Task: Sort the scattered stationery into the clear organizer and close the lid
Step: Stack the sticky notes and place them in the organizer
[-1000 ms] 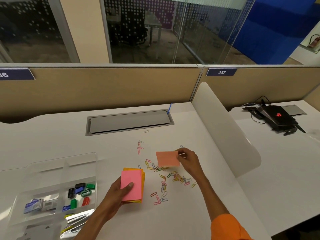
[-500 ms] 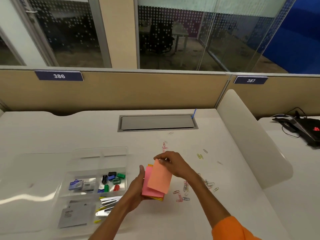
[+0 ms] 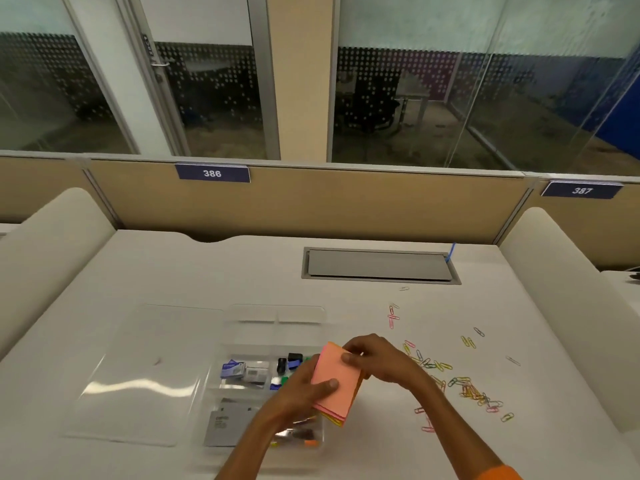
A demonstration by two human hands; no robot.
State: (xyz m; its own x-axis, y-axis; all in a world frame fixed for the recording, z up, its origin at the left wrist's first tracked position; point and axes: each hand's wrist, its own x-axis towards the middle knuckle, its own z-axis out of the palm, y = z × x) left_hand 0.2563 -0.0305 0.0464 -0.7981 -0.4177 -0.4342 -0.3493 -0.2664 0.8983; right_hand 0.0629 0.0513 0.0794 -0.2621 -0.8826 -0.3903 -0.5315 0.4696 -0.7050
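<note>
Head view: a stack of sticky notes (image 3: 337,381) is held tilted in both hands, just above the right edge of the clear organizer (image 3: 277,320). Its top sheet is salmon pink, with brighter pink sheets under it and yellow and orange edges showing at the near corner.

The left hand (image 3: 298,389) carries the stack from below, its grip pinching the stack with the thumb laid on the top sheet. The right hand (image 3: 384,362) pinches the far corner, fingers curled over the edge.

The organizer's middle compartments hold small staple boxes (image 3: 235,369) and black, blue and green binder clips (image 3: 292,362). The two far compartments show only clear plastic, and the near ones are blurred. Its lid (image 3: 145,368) lies flat on the tabletop (image 3: 207,271), against the organizer's left side.

Coloured paper clips (image 3: 467,388) lie scattered right of the hands, thickest near the right forearm. White tabletop shows between the organizer's far wall and the grey cable hatch (image 3: 379,265). A curved white divider (image 3: 561,289) bounds the tabletop on the right, another on the left.
</note>
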